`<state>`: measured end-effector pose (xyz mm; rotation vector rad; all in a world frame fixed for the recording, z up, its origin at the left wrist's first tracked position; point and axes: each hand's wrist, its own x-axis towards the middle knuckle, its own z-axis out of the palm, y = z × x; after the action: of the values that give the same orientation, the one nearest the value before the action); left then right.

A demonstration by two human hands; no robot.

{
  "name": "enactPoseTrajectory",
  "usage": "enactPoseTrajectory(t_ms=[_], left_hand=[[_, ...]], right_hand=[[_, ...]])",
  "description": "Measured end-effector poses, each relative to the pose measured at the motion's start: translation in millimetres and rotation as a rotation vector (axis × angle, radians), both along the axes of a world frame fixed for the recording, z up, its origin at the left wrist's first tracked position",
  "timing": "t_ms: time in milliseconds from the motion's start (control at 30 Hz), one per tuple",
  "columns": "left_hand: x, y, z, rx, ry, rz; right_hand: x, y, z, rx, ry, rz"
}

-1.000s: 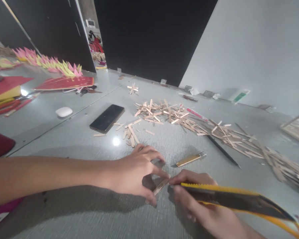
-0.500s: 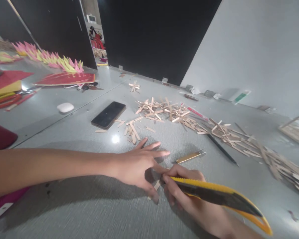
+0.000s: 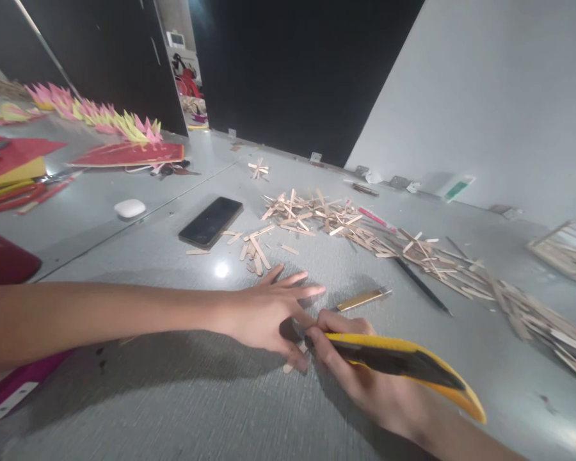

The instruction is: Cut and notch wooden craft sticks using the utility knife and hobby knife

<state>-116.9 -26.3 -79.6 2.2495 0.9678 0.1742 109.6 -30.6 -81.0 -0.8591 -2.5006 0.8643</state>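
Note:
My left hand [image 3: 266, 314] lies on the grey tabletop with its fingers spread. Its thumb and index finger press down at a short wooden craft stick [image 3: 288, 368], mostly covered by the hands. My right hand [image 3: 360, 371] is closed around a yellow-and-black utility knife [image 3: 398, 358]. The knife slants down to the left, its front end at the stick between both hands; its blade tip is hidden by the fingers. Just beyond my right hand lies a narrow gold-coloured piece with a metal end [image 3: 362, 299].
Several craft sticks [image 3: 312, 214] are heaped behind the hands, with long thin strips [image 3: 523, 307] trailing right. A black pencil [image 3: 422, 285] lies beside them. A phone [image 3: 211, 221] and a white case [image 3: 130, 209] are at left, near a red board [image 3: 129, 153] and pink-yellow paper [image 3: 105, 115].
My right hand and the utility knife have shifted slightly left, and the knife's back end has swung left and up. My left hand stays nearly in place; slightly more of the stick's end shows.

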Motion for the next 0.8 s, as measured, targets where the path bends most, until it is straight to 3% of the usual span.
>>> enactPoseTrajectory(t_ms=[300, 800], left_hand=[[2, 2, -1.8, 0.003, 0.057, 0.027], [4, 2, -0.6, -0.032, 0.056, 0.018]], right_hand=[[0, 3, -11.4, -0.014, 0.011, 0.052], [3, 4, -6.8, -0.143, -0.042, 0.036]])
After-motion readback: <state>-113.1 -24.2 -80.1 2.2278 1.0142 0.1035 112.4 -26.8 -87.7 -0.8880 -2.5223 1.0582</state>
